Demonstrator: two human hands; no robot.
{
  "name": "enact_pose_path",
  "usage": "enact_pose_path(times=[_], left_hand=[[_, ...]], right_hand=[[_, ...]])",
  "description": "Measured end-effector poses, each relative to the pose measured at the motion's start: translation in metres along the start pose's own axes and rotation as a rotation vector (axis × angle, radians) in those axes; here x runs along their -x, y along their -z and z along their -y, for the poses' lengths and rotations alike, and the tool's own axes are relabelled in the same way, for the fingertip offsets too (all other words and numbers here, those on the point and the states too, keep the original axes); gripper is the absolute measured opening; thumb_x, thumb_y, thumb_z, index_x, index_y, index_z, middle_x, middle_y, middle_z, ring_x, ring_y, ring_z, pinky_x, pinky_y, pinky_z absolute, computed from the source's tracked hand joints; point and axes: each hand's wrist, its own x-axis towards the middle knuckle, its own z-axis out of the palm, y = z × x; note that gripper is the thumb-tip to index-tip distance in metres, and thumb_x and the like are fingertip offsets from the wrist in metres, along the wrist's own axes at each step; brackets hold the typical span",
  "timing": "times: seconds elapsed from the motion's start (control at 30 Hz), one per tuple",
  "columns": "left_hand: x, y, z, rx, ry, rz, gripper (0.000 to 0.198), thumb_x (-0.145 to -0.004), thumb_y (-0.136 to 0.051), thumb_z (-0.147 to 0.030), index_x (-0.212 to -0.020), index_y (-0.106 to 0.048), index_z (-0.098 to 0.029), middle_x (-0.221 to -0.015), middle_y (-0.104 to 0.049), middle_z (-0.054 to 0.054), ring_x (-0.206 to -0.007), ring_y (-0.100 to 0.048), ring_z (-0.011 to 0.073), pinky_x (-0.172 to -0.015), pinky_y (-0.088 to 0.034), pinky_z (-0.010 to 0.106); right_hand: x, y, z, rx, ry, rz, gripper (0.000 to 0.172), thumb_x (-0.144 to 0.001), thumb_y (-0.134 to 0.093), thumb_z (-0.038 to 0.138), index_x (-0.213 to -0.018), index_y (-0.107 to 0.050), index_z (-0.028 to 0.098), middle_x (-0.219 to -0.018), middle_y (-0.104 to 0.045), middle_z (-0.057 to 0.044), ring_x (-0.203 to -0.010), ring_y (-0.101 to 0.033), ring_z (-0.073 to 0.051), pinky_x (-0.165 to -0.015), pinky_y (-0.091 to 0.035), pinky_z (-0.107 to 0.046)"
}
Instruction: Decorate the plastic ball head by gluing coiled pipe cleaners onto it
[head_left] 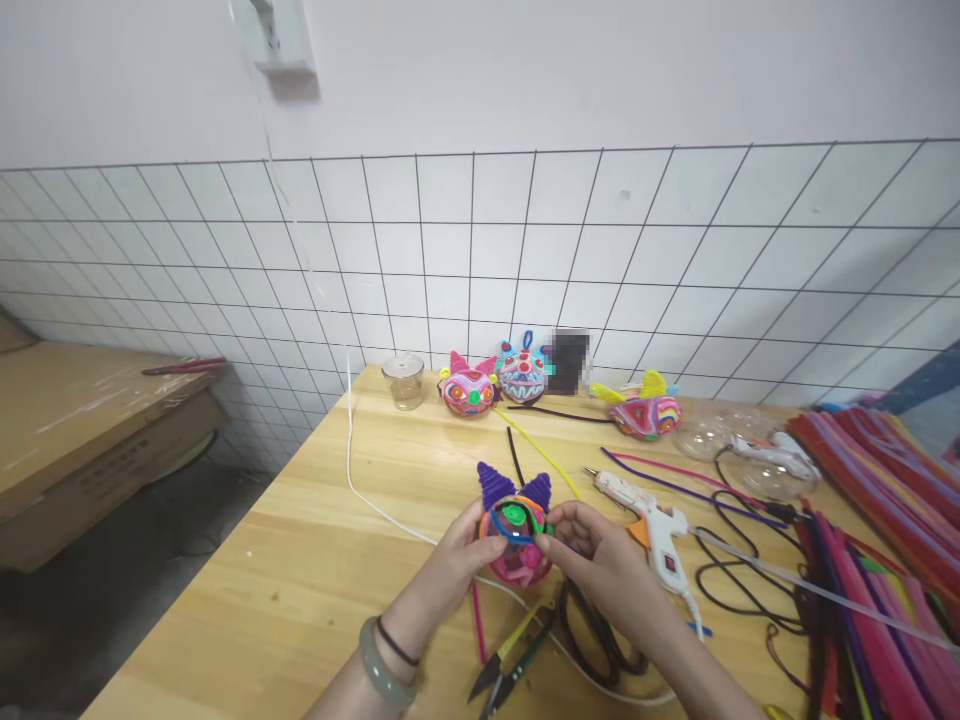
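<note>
Both hands meet at a round clear ball ornament (517, 570) wrapped in coloured pipe cleaners, with two purple pointed ears on top. My left hand (469, 545) grips its left side, the thumb lying across the front near a blue pipe cleaner strip. On the other side, my right hand (589, 545) pinches the ornament's right edge with thumb and forefinger, its other fingers curled. Whether a loose strip end sits in that pinch, I cannot tell. Below the ornament lie small snips (506, 655) with open blades and a pink pipe cleaner (478, 622). Black-handled scissors (589, 630) are partly hidden beneath my right hand.
A white hot glue gun (649, 525) lies to the right with its cables. Bundled pipe cleaners (862, 610) and clear plastic balls (772, 470) are beyond it. Decorated ornaments (470, 385) and a glass cup (405, 382) stand near the tiled wall.
</note>
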Motion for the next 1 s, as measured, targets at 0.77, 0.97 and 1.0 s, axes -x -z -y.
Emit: enact_pose_path(times=[0.77, 0.97, 1.0], left_hand=[[-0.001, 0.005, 0.003, -0.081, -0.044, -0.039, 0.044, -0.071, -0.075, -0.025, -0.113, -0.066, -0.018, -0.110, -0.070, 0.009, -0.108, -0.059, 0.0277, -0.095, -0.043, 0.039], [-0.001, 0.006, 0.002, -0.172, -0.102, -0.067, 0.047, -0.073, -0.073, -0.026, -0.118, -0.062, -0.018, -0.117, -0.068, 0.009, -0.111, -0.059, 0.0285, -0.096, -0.043, 0.039], [0.000, 0.005, 0.002, -0.198, -0.113, -0.074, 0.046, -0.073, -0.073, -0.026, -0.117, -0.062, -0.018, -0.117, -0.068, 0.009, -0.110, -0.059, 0.0283, -0.096, -0.043, 0.039]], right_hand=[[0.002, 0.001, -0.003, 0.064, -0.001, 0.027, 0.026, -0.076, -0.069, 0.042, -0.085, -0.058, 0.020, -0.064, -0.056, 0.003, -0.061, -0.055, -0.015, -0.059, -0.045, -0.028], [0.011, 0.010, 0.010, 0.270, -0.036, 0.056, 0.030, -0.084, -0.054, 0.049, -0.091, -0.063, 0.022, -0.073, -0.064, -0.003, -0.068, -0.059, -0.020, -0.060, -0.043, -0.031], [0.014, 0.011, 0.015, 0.366, -0.034, 0.075, 0.031, -0.085, -0.051, 0.050, -0.088, -0.065, 0.023, -0.074, -0.065, -0.004, -0.068, -0.059, -0.021, -0.060, -0.043, -0.032]])
